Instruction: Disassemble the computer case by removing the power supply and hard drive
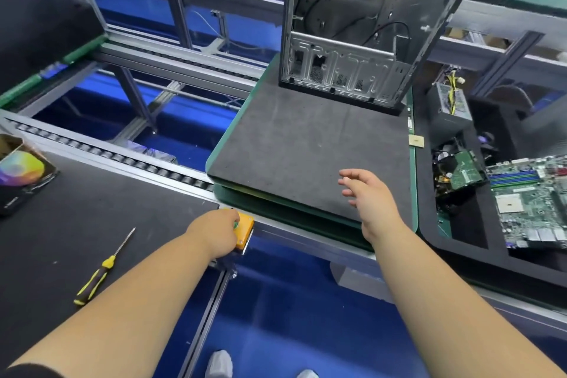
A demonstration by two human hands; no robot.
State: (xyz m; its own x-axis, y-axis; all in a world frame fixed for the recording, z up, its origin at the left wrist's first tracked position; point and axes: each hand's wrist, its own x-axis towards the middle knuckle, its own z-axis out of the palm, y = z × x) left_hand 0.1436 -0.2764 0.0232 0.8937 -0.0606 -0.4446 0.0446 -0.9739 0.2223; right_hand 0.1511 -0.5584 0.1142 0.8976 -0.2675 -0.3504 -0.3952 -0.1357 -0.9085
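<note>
Left hand [219, 232] presses on the yellow button box [245, 230] at the conveyor rail, fingers hidden; grip unclear. Right hand [366, 193] hovers released over the grey pallet [294, 144]. Computer case [365, 24] stands upright at the pallet's far edge. Power supply [451, 104] sits in the foam tray on the right, near the motherboard [534, 202]. Screwdriver [102, 270] lies on the worktop [61, 224].

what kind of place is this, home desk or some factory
Most likely a factory teardown or recycling line, not a home desk. A roller conveyor rail runs past the bench, a stripped computer case stands on a pallet, and removed motherboards lie in a foam tray.
</note>
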